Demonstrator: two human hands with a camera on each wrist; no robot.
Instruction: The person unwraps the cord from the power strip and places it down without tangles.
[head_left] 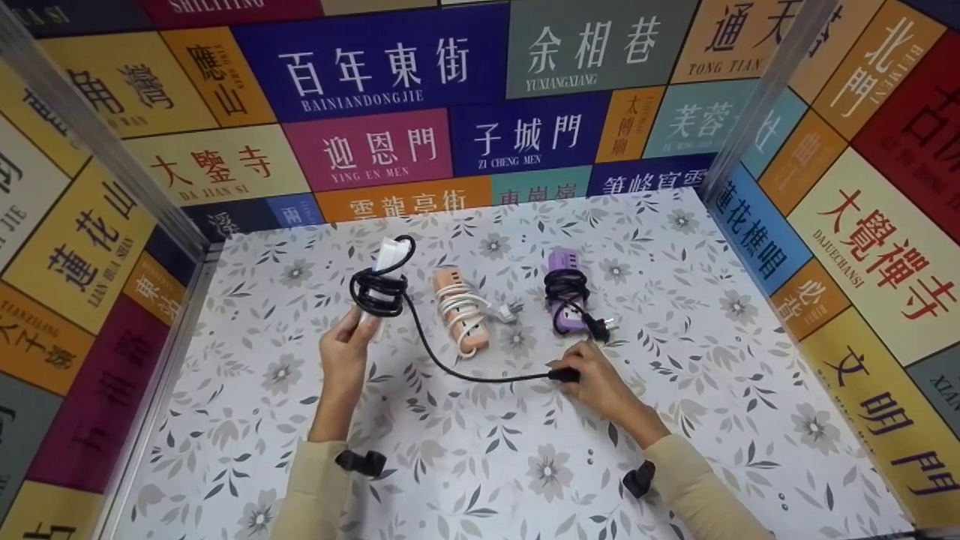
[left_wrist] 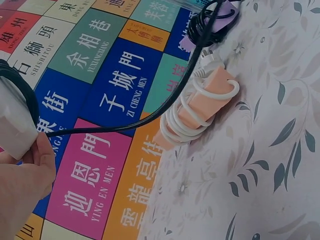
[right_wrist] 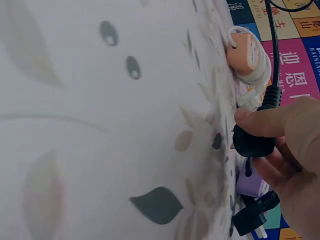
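Observation:
In the head view my left hand (head_left: 349,356) grips the lower end of a white power strip (head_left: 390,255), held up off the table. Its black cord (head_left: 379,292) is wound in several loops round the strip. From there the free length sags rightward to a black plug (head_left: 564,373), which my right hand (head_left: 596,379) pinches between thumb and fingers. The right wrist view shows the thumb over that plug (right_wrist: 252,140). Between the hands lies an orange power strip (head_left: 461,307) wrapped in its white cord. Beyond the right hand is a purple power strip (head_left: 566,292) with a black cord round it.
A floral-patterned tabletop (head_left: 517,450) lies under everything. Panels with printed characters (head_left: 367,64) stand at the back and both sides, with metal posts (head_left: 772,90) at the corners. The purple strip's black plug (head_left: 598,328) points right.

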